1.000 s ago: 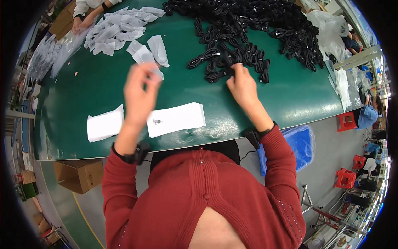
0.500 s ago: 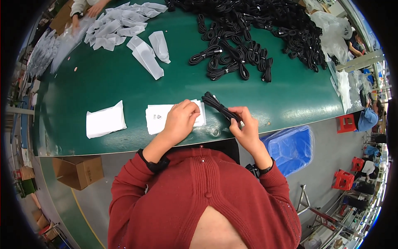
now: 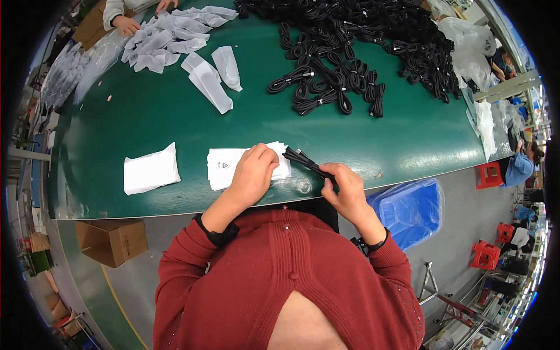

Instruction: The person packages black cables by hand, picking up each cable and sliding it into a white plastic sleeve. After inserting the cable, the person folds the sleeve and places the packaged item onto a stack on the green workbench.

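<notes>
Head view: the cable (image 3: 304, 160) is gripped near its lower end by the thumb and fingers of the right hand (image 3: 348, 189); its other end is pointed toward ten o'clock, beyond the fingertips, probably so that it is left uncovered. The right part of the white stack (image 3: 220, 169) is covered by the curled fingers of the left hand (image 3: 251, 175), perhaps to steady it; whether anything is pinched there cannot be told. From the right hand, the stack is placed at nine o'clock and the pile (image 3: 408, 52) at one, both seemingly for easy reach.
</notes>
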Motion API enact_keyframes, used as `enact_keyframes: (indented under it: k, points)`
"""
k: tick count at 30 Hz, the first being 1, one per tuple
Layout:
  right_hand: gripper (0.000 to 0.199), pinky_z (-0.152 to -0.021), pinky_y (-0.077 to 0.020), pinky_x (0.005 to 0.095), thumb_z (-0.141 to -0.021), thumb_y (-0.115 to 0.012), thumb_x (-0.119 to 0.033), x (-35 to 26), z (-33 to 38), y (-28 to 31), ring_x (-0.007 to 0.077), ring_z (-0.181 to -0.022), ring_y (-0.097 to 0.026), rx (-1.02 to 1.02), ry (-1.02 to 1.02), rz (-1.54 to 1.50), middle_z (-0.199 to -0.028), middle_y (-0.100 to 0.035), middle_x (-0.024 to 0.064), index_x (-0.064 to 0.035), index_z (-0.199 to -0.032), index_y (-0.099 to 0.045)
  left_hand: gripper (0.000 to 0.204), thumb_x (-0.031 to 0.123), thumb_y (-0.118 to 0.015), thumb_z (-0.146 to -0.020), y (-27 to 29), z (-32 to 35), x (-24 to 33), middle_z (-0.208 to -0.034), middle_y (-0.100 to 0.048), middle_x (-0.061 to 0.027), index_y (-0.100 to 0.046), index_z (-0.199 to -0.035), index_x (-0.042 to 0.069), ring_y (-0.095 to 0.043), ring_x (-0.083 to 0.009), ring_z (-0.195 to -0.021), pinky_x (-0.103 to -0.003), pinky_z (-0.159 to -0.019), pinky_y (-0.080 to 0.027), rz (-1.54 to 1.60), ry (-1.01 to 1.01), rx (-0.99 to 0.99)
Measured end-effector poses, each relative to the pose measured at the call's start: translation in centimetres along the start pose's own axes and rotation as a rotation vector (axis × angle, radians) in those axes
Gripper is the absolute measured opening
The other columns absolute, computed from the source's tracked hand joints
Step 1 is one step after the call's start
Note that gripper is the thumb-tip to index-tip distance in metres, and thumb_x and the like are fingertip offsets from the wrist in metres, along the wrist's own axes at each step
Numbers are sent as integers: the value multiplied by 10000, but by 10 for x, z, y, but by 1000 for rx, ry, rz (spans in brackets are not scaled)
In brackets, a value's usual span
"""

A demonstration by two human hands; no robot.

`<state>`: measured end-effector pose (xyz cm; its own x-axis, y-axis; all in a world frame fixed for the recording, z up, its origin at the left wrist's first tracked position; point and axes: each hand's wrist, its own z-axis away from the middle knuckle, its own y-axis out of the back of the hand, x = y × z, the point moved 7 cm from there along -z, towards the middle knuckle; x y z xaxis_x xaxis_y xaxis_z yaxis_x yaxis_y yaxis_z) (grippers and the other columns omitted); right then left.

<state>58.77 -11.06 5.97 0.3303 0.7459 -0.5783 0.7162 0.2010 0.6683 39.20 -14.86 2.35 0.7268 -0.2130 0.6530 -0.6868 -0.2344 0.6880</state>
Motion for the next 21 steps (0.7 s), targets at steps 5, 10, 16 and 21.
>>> enact_keyframes:
  k: [5, 10, 16, 21]
  points:
    - [360, -625, -523, 344, -693, -625, 114, -7, 0, -3, 271, -732, -629, -29, 89, 63, -967, -667, 132, -2, -1033, -593, 68, 7, -646, -845, 6, 1, -15, -855, -589, -82, -585, -874, 11, -563, -196, -737, -307, -679, -463, 246, 228, -5]
    - [388, -623, -516, 357, -690, -628, 92, -23, -6, -5, 261, -713, -600, -99, 232, 210, -982, -660, 123, -14, -1061, -596, 44, -7, -625, -875, 6, 6, -28, -856, -603, -62, -585, -886, 6, -532, -110, -710, -259, -654, -443, 419, 352, 36]
    - [374, -657, -516, 358, -743, -642, 49, -27, -8, -11, 269, -764, -596, -234, 326, 239, -998, -642, 126, -24, -1107, -596, 95, -24, -643, -828, 15, 0, 3, -894, -606, -78, -571, -871, 20, -551, -204, -793, -313, -719, -456, 276, 72, 30]
    - [366, -704, -518, 348, -794, -664, 22, 4, -12, -32, 272, -821, -595, -245, -164, -210, -1026, -612, 141, -36, -1150, -601, 124, -18, -651, -787, 23, -6, 37, -963, -596, -107, -559, -854, 33, -538, -308, -906, -374, -798, -455, 122, -172, 57]
